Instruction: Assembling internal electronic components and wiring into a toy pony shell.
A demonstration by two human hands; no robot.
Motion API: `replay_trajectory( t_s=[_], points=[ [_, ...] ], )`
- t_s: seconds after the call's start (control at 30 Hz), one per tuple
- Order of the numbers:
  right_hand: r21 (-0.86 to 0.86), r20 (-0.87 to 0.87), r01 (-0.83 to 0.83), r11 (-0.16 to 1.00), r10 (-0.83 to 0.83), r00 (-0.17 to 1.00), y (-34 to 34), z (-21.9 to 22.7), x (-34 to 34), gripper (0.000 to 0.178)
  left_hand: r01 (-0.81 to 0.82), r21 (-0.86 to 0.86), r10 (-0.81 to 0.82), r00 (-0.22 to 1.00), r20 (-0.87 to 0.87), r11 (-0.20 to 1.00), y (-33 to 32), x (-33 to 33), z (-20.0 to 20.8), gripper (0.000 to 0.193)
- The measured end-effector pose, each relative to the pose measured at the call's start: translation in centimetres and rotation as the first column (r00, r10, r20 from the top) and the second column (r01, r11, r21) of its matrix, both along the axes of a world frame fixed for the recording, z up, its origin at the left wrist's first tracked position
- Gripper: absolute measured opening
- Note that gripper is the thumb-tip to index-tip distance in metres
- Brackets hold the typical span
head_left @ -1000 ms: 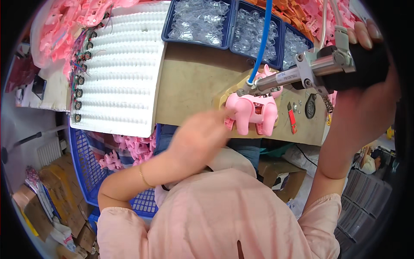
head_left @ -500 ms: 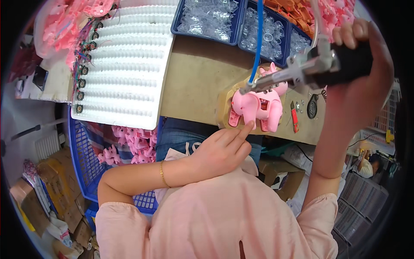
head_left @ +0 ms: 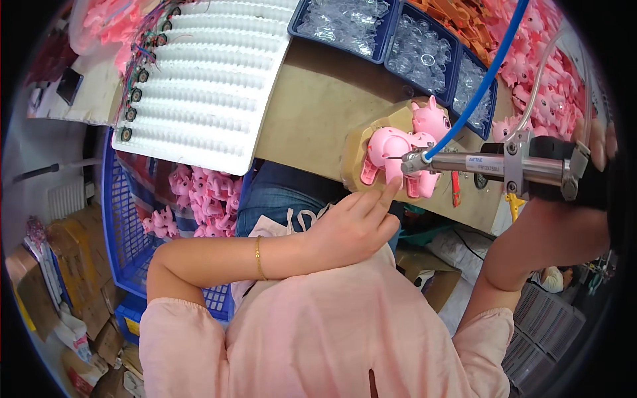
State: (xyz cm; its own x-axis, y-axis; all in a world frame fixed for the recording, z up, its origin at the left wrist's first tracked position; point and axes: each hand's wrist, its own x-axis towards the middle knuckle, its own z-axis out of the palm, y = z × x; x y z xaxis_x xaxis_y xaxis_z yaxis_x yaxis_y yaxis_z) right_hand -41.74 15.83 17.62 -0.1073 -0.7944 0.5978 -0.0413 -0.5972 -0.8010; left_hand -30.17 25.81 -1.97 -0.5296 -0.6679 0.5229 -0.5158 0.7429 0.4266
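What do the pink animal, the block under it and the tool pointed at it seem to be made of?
Pink animal: probably hard moulded plastic, smooth with a soft sheen. 
Tan block: perhaps wood or cast resin; its plain, dull surface leaves that open. 
Tool: the barrel looks like polished metal, judging by its silvery reflections; the black rear part's material is unclear.

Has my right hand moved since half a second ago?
Yes. Judged against the red knife, your right hand has come nearer your body and a little further right.
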Motion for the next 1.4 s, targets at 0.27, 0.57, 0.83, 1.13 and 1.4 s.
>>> replay_trajectory(
  t_s=[0.27, 0.57, 0.83, 1.13, 1.4],
  points=[
    [0.02, 0.216, -0.152, 0.988, 0.144, 0.966, 0.7, -2.3, -0.1, 0.017, 0.032, 0.011, -0.032, 0.999, -0.011, 0.999, -0.3, 0.1, 0.4, 0.017],
    [0.129, 0.046, -0.143, 0.981, 0.138, 0.989, -1.2, 1.2, -5.9, 0.025, 0.14, 0.277, -0.054, 0.953, -0.297, 0.951, -3.4, 3.6, 5.3, 0.019],
    [-0.16, -0.293, 0.541, 0.826, -0.563, 0.773, -1.4, -3.4, -6.5, 0.021, 0.553, 0.749, 0.477, 0.581, -0.66, 0.363, -7.0, 2.5, 6.4, 0.029],
    [0.54, 0.293, -0.2, 0.818, 0.04, 0.955, 4.9, -12.0, -5.2, 0.026, 0.764, 0.56, 0.652, 0.252, -0.715, 0.32, -6.5, -3.5, 6.0, 0.013],
    [0.543, -0.484, -0.069, 0.837, 0.379, 0.789, 1.6, -12.8, -10.2, 0.014, -0.025, 0.411, 0.078, 0.99, -0.114, 0.911, -7.5, -1.6, 4.4, 0.055]
  ],
)
